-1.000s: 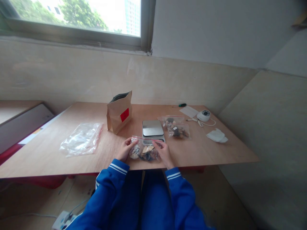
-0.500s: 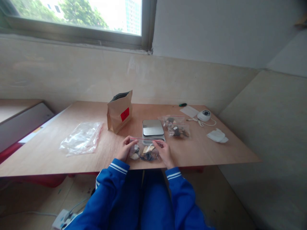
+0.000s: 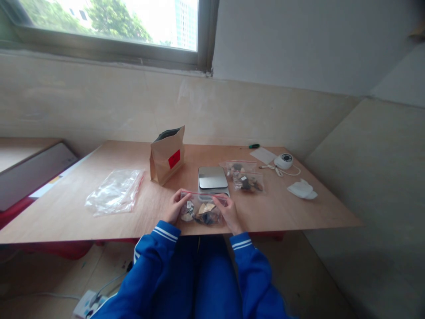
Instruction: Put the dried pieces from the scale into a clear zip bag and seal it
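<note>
Between my hands is a clear zip bag (image 3: 203,213) with a red seal strip, holding dark and pale dried-looking pieces and a small white packet. My left hand (image 3: 174,207) pinches its top left corner, thumb along the strip. At the top right corner my right hand (image 3: 229,212) grips the same strip between thumb and fingers. Just behind the bag sits a digital kitchen scale (image 3: 212,178) with a metal plate; the bag's upper edge covers part of its front. Two more filled zip bags (image 3: 248,182) lie to the right of the scale, one partly behind the other.
A brown paper pouch (image 3: 167,157) with a red label stands open at the back left. Flat clear bags (image 3: 114,192) lie left. On the right are a white dome camera (image 3: 283,161) with a cable, a crumpled white item (image 3: 302,189), a paper sheet (image 3: 263,155) and a green-handled screwdriver (image 3: 254,146).
The whole view has shifted slightly. Both hands keep their hold on the zip bag's top edge, with hardly any movement.
</note>
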{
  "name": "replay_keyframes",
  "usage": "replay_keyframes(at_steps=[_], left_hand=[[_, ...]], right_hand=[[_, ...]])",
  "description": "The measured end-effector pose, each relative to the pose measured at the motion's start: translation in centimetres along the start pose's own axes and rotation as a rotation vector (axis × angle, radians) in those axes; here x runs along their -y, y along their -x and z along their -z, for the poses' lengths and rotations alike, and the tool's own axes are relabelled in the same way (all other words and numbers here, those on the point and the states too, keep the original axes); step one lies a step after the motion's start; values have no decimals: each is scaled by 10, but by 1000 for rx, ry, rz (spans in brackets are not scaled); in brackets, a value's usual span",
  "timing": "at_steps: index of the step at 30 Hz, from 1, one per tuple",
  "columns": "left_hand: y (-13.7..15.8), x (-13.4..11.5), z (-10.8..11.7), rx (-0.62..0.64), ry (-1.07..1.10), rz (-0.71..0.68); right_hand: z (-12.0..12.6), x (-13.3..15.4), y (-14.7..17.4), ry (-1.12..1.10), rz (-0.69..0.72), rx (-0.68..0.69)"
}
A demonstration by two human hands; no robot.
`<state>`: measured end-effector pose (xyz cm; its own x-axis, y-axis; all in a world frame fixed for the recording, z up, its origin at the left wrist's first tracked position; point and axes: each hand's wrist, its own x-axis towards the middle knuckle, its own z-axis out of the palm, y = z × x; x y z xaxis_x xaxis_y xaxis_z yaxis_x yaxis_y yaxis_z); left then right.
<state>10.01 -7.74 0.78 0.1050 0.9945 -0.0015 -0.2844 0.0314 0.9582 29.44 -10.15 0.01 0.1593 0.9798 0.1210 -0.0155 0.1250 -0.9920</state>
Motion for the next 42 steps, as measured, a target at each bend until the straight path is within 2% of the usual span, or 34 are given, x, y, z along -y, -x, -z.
replay_keyframes(at_steps=[15,20,29,37,42], left_hand=[[-2,1,2,-27,-159,-39],[-3,6,5,-18,-159,-81],[-7,13,5,-16,-72,-76],[-8,10,1,-121,95,-69],[-7,9,1,-135,127,-46]], right_hand=[[-3,4,1,2,-56,29],[-2,-1,-1,11,-22,41],[-2,-5,-3,7,7,-7],[-2,-6,-4,0,21,-28],[-2,-8,-4,-4,1,-55]])
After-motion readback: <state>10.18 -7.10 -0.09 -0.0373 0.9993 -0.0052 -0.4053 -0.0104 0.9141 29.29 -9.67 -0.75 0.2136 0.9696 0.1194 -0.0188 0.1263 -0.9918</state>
